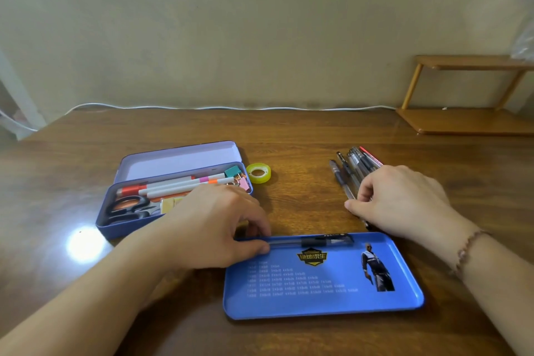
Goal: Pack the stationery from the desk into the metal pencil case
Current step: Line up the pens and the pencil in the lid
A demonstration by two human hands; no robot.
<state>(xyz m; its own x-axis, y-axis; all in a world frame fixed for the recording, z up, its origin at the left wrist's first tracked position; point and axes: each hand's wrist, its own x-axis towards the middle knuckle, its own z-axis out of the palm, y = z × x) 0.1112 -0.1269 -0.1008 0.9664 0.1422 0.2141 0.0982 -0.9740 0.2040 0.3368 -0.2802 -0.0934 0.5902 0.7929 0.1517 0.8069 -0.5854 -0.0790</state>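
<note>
An open purple metal pencil case (115, 228) lies at the left with markers, scissors (130, 208) and binder clips (237, 175) inside. A flat blue tray (320, 300) lies near the front. One black gel pen (315, 241) rests along its far edge, and my left hand (213, 225) pinches that pen's left end. A bunch of gel pens (354, 166) lies on the desk at the right. My right hand (401, 199) rests on their near ends, fingers closed around one or more pens. A yellow tape roll (258, 172) sits beside the case.
A small wooden shelf (468, 121) stands at the back right by the wall. A white cable (231, 108) runs along the desk's far edge. Bright light glare (82, 244) shows on the wood at the front left.
</note>
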